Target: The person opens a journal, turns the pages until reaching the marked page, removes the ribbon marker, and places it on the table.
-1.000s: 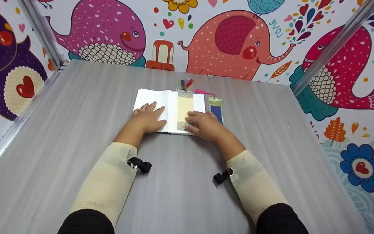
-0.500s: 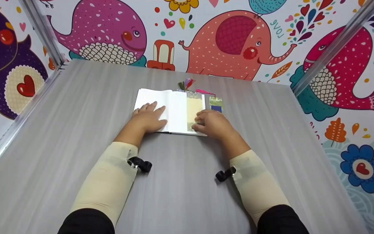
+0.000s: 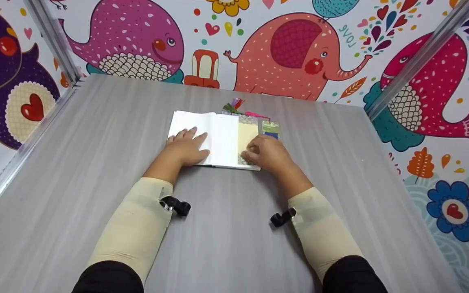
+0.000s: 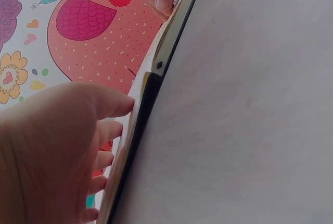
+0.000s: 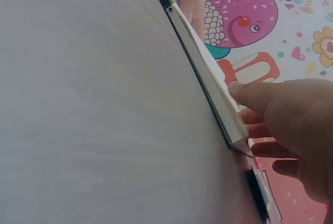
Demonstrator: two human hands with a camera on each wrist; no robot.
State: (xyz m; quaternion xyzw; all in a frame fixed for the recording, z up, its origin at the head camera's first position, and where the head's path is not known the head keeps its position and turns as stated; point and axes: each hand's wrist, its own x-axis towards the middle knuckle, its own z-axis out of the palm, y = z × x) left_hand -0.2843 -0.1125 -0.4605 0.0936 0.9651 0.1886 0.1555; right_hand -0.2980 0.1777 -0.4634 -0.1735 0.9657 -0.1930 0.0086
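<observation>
An open book with blank white pages (image 3: 224, 140) lies on the table. My left hand (image 3: 187, 149) is spread over its left page, fingers straight. On the right page, along the outer edge, lies a cream bookmark (image 3: 248, 132) with patterned ends and a multicoloured tassel (image 3: 233, 106) at the top. My right hand (image 3: 270, 154) pinches this bookmark near its lower right, thumb and fingertips together. In the right wrist view the thumb (image 5: 255, 94) lies at the page edge, with the other fingers below. The right hand hides the bookmark's lower right corner.
Just right of the book lies a second bookmark (image 3: 270, 128), green and blue with a pink tassel (image 3: 256, 115), partly behind the right hand. The grey table (image 3: 218, 228) meets cartoon-printed walls (image 3: 283, 53) with metal posts at the corners.
The cream bookmark has slid right across the right page to its outer edge, my right hand moving with it. The thumb and fingers have drawn closer together. The left hand has stayed put.
</observation>
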